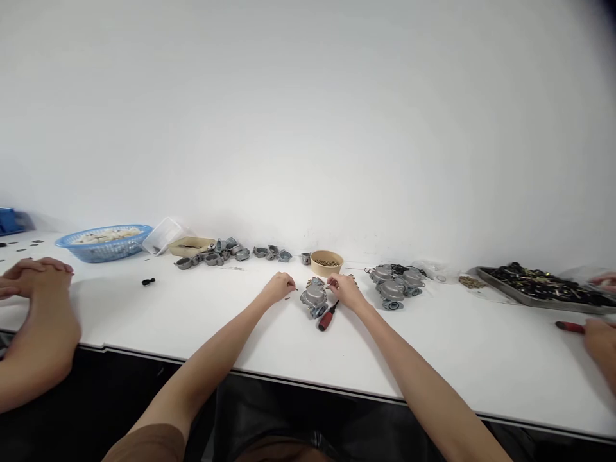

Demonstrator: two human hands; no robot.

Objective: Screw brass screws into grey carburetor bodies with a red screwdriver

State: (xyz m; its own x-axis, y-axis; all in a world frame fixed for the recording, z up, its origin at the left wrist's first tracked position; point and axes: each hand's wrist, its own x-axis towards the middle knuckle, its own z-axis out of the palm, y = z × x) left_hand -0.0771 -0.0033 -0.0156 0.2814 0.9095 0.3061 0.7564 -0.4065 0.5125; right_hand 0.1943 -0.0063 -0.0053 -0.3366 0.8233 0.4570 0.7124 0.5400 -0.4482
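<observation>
The left hand (278, 287), just left of the housing (314, 296), pinches a small piece (296, 289) between closed fingertips. The right hand (346, 290) bends in at the housing's right side, fingers drawn together; whether they grip anything, I cannot tell. The housing sits on the white table (192, 327), with a screwdriver (326, 319) just in front, a bowl (317, 265) behind, and the white wall (308, 128) beyond.

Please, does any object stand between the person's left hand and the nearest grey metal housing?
Nothing visible stands between the left hand, which pinches a small dark piece, and the grey metal housing. The red-handled screwdriver lies at the housing's near right side, outside that gap.
</observation>
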